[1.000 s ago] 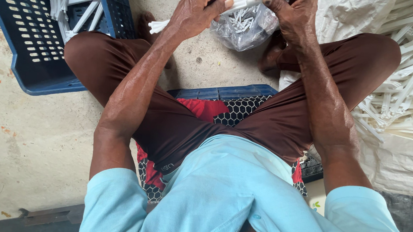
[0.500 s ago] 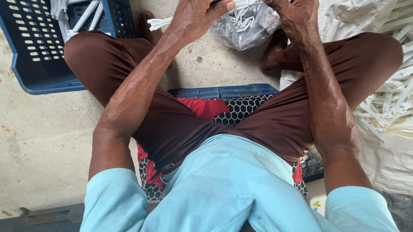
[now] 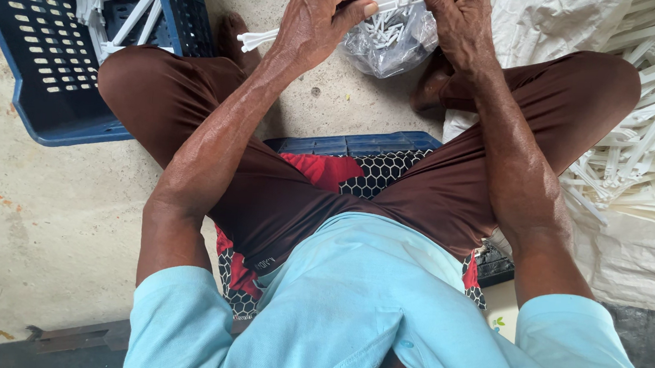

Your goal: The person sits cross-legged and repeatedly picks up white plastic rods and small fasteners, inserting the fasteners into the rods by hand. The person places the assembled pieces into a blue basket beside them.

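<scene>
While both hands grip it, the white plastic strip [image 3: 321, 21] lies roughly crosswise.

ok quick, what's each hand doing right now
Left hand: closed on the white plastic strip.
Right hand: pinching the same strip's other end.

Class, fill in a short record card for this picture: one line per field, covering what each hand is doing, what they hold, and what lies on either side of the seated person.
Left hand: grips a long white plastic strip near its middle
Right hand: pinches the strip's other end
Below the hands: clear plastic bag of small white pieces, on the concrete floor
Person's left: blue slotted crate holding white strips
Person's right: heap of white strips on a white sack
Seat: blue crate with a patterned cushion
</scene>
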Tool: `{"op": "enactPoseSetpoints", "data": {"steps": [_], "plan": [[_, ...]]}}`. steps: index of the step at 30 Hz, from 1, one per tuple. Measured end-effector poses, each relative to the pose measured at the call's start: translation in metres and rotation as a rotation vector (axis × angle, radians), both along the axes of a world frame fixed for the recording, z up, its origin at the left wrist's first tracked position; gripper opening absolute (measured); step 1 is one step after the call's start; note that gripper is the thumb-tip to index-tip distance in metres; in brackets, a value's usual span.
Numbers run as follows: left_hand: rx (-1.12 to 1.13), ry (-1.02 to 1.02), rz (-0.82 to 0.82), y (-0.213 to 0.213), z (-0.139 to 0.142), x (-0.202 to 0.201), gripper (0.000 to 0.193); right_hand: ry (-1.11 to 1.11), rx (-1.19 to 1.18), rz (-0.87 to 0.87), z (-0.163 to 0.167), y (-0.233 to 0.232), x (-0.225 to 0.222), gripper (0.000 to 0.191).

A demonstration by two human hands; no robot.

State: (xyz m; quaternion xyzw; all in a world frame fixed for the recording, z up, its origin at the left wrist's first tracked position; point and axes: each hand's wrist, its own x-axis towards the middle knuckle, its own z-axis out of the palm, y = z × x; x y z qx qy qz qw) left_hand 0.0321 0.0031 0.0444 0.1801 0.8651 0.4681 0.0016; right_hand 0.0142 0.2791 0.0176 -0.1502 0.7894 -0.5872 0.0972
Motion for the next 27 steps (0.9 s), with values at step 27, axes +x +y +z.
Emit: {"op": "enactPoseSetpoints", "data": {"steps": [27], "plan": [[0.010,0.055,-0.007,-0.001,0.005,0.001,0.035,-0.034,0.022,-0.059,-0.023,0.001,-0.003,0.067]]}}
